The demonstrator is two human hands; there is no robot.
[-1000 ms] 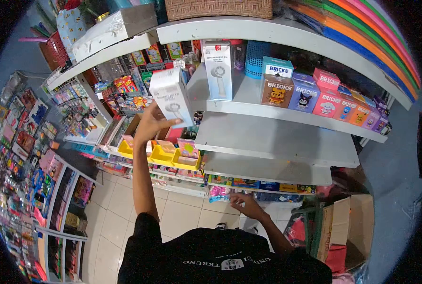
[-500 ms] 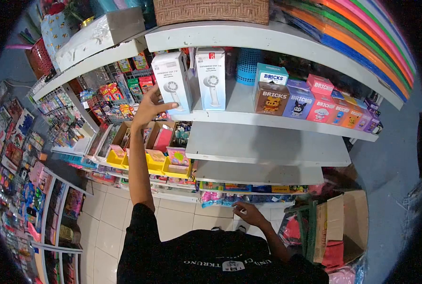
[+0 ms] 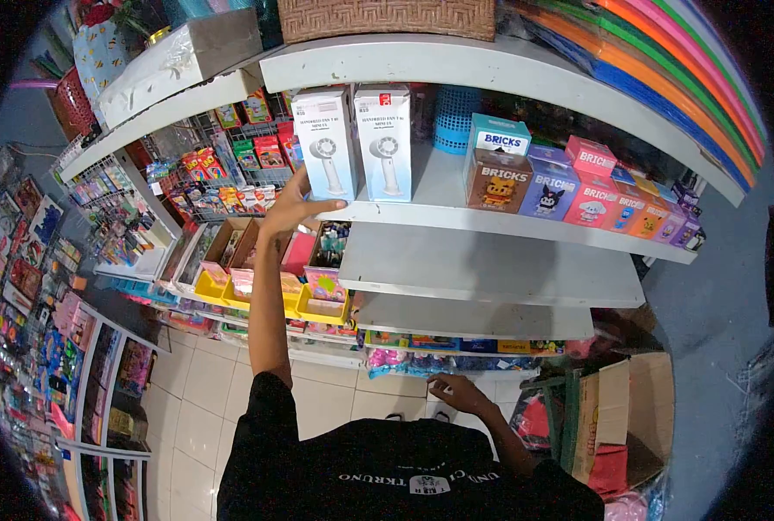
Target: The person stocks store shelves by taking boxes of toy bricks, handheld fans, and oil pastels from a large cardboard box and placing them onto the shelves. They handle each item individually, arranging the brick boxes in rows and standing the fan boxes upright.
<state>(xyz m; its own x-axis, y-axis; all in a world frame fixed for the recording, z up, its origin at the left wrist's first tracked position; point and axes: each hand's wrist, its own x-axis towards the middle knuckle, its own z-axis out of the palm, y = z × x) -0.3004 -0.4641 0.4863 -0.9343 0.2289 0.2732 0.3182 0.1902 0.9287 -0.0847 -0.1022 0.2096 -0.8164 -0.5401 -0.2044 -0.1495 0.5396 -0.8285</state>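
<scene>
A white-and-blue handheld fan box (image 3: 324, 143) stands upright at the left end of the upper shelf. My left hand (image 3: 304, 204) grips its lower left corner. The thumb lies across the bottom front edge, and the other fingers are partly hidden along the left side. Just right of it, a second fan box (image 3: 384, 143) of the same kind stands with a narrow gap between them. My right hand (image 3: 461, 393) hangs low in front of my body, loosely curled with fingers apart and nothing visible in it.
Several BRICKS boxes (image 3: 500, 181) line the right part of the white shelf (image 3: 439, 211), with a blue mesh basket (image 3: 456, 122) behind. Yellow bins (image 3: 322, 308) sit lower left. A woven basket (image 3: 387, 22) is overhead. An open cardboard box (image 3: 647, 417) stands lower right.
The left fan box has shifted right and turned straighter, now closer to the second box. My left hand moved right with it, its thumb lower. My right hand stayed nearly still.
</scene>
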